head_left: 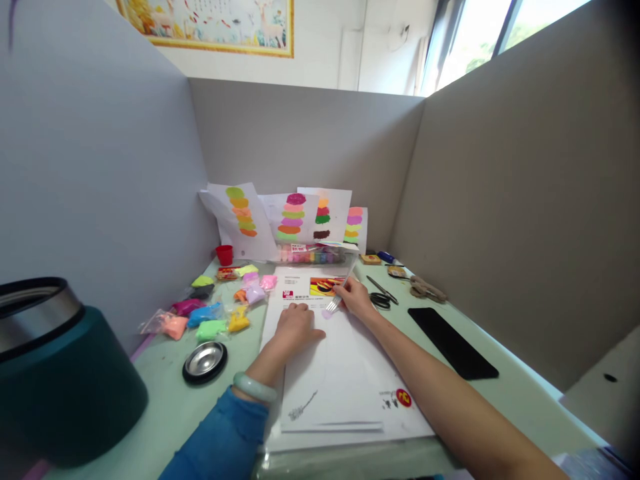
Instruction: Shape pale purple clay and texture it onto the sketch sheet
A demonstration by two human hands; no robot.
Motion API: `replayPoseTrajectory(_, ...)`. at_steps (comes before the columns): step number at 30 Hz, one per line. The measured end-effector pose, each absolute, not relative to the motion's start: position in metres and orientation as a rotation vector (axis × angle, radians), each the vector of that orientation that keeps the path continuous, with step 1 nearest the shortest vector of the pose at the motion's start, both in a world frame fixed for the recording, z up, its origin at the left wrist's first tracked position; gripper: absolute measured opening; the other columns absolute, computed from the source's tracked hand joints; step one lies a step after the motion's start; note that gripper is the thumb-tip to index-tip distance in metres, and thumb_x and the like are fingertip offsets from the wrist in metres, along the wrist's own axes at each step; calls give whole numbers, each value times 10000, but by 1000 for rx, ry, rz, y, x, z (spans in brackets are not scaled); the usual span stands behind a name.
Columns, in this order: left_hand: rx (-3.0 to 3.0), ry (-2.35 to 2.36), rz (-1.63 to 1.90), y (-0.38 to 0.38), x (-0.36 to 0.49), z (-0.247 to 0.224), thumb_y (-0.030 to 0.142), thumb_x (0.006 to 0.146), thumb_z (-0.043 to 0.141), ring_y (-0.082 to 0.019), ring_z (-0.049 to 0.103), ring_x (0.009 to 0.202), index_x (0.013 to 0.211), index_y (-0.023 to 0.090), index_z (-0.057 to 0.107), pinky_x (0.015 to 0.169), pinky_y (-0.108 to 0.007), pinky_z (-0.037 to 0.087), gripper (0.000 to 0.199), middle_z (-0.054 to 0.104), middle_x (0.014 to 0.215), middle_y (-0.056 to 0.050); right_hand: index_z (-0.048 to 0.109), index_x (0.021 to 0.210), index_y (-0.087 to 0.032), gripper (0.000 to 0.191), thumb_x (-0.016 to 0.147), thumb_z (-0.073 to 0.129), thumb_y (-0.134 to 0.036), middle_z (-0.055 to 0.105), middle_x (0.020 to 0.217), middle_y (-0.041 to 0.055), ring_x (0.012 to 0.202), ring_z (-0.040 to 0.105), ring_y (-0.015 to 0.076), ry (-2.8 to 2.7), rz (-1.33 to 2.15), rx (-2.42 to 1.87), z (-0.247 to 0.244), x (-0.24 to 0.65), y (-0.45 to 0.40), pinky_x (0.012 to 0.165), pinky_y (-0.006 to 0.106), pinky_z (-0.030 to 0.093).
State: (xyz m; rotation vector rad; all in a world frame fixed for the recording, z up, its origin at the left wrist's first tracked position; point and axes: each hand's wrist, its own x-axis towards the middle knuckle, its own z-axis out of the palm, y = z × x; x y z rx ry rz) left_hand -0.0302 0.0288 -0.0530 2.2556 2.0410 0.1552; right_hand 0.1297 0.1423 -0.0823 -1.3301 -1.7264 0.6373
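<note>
The right hand (356, 298) grips a fork (332, 305), tines at a lilac dab (327, 315) on the paper (340, 373), the only dab visible, so work seems barely begun; the left hand (295, 328) lies open, palm down; clay bags (213, 329) sit leftward.

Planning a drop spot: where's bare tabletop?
Bare tabletop: right-front, between black slab and right forearm; smaller, left-front, between flask, lid and blue sleeve. Crowded: left-rear with colored packets, right-rear with scissors and silver tool.

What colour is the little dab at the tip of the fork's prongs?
The dab is pale purple; it shows in the head view, the only one.
</note>
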Motion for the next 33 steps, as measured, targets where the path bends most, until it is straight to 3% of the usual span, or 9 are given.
replayPoseTrajectory(15,2266,2033,183,30,-31,-55,498,732,555,-304,485,1100,1005,188,674,918,-398,403,430,589,1170,-108,483,655,-203,181,752,549,-341,527,505,-48,416,517,119,-1760,607,-1349,-84,127,142,478,225,358)
replayPoseTrajectory(33,2259,2018,203,31,-31,-57,475,731,570,-324,481,1100,1020,160,679,920,-419,397,440,587,1170,-127,467,659,-204,188,778,528,-336,553,552,-18,539,538,139,-1762,498,-1410,-79,126,139,526,226,332)
